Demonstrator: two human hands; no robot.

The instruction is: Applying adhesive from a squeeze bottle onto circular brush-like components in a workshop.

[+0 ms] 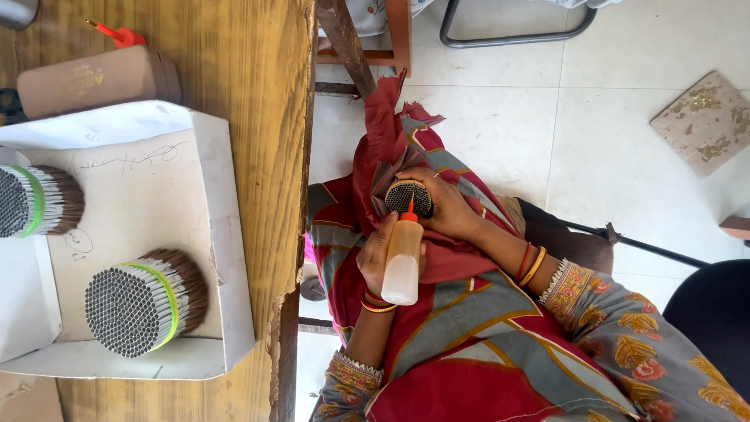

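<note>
My left hand [376, 254] grips a small translucent squeeze bottle [403, 264] with a red nozzle, the tip pointed at the end of a round bundle of thin sticks [408, 197]. My right hand [447, 205] is wrapped around that bundle and holds it over my lap, against red and grey patterned cloth [461, 328]. The nozzle tip touches or nearly touches the bundle's end face. Bangles sit on both wrists.
A wooden table [258, 86] stands to the left. On it a white cardboard tray [223, 234] holds two stick bundles with green bands [144, 301] [39, 201]. A brown box [98, 78] and another red-tipped bottle [117, 34] lie behind. Chair legs and tiled floor are to the right.
</note>
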